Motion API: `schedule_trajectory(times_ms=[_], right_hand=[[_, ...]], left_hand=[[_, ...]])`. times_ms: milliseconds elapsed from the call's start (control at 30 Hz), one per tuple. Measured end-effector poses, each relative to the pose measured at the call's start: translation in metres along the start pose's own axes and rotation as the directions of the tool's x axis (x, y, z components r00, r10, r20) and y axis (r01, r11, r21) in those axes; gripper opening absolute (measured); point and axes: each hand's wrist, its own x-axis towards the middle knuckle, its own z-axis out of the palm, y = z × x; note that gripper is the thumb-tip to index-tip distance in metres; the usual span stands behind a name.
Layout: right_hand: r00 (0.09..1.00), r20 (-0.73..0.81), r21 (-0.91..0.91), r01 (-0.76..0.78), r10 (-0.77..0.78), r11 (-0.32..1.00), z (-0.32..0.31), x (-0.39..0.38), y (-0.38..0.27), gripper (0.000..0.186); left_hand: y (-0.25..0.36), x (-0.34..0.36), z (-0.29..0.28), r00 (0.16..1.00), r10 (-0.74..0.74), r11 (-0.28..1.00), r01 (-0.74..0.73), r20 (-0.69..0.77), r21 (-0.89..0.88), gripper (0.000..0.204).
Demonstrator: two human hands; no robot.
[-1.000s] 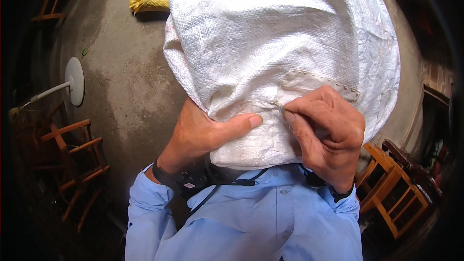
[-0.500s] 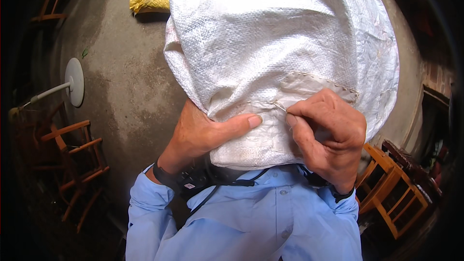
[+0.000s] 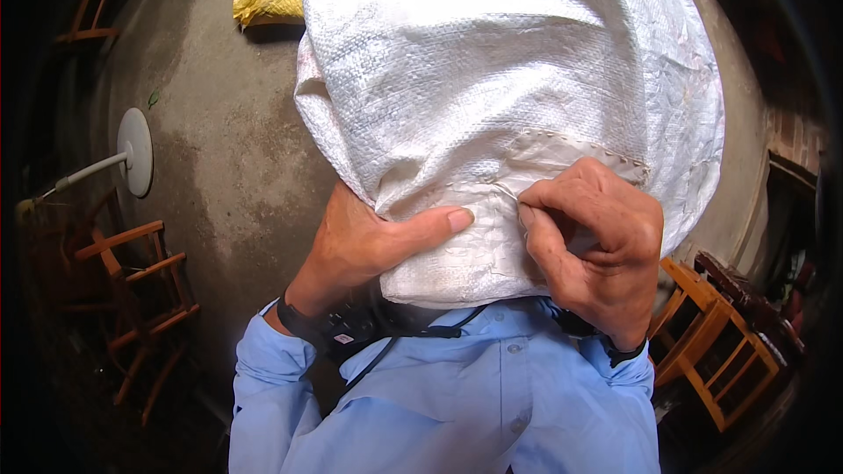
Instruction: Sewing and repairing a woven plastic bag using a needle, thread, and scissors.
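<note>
White woven sack (image 3: pixel 518 79): saw left hand (image 3: pixel 358 241) clamped on its near end, right hand (image 3: pixel 599 239) pinching some thin bit (image 3: pixel 507 192), maybe a needle, beside its stitched patch (image 3: pixel 562 156).

the left grip (image 3: pixel 356 241) holds a white woven sack (image 3: pixel 492 70).

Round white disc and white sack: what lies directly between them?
Concrete floor, patched light and dark, lies between the round white disc and the white sack in the head view.
</note>
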Motion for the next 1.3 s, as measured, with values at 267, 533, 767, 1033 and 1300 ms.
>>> schedule_trajectory(times_ms=[267,533,767,1033,1300], right_hand=[[1.000,-0.012,-0.030,0.015,-0.015,0.999,0.0012,-0.0006,-0.0005,0.016],[0.999,-0.031,-0.017,0.026,-0.027,1.000,0.0002,-0.0017,0.0005,0.015],[0.998,-0.027,0.072,-0.055,0.057,0.996,-0.0047,-0.0031,-0.0046,0.013],[0.998,-0.064,0.000,0.020,-0.020,1.000,0.0031,-0.0013,-0.0005,0.014],[1.000,-0.029,-0.011,0.004,-0.004,1.000,0.0004,-0.0014,-0.0010,0.015]], left_hand=[[0.0003,-0.0006,-0.0011,1.000,0.010,1.000,-0.009,0.009,-0.008,0.071],[0.0006,-0.0009,0.0014,0.999,0.033,0.999,-0.033,-0.012,-0.019,0.071],[-0.0013,-0.0016,0.0026,0.997,0.069,0.997,-0.069,-0.017,-0.030,0.065],[-0.0034,-0.0011,0.0007,0.997,0.074,0.997,-0.074,-0.011,0.007,0.065],[-0.0007,-0.0020,0.0018,0.998,0.056,0.998,-0.057,-0.011,-0.018,0.066]])
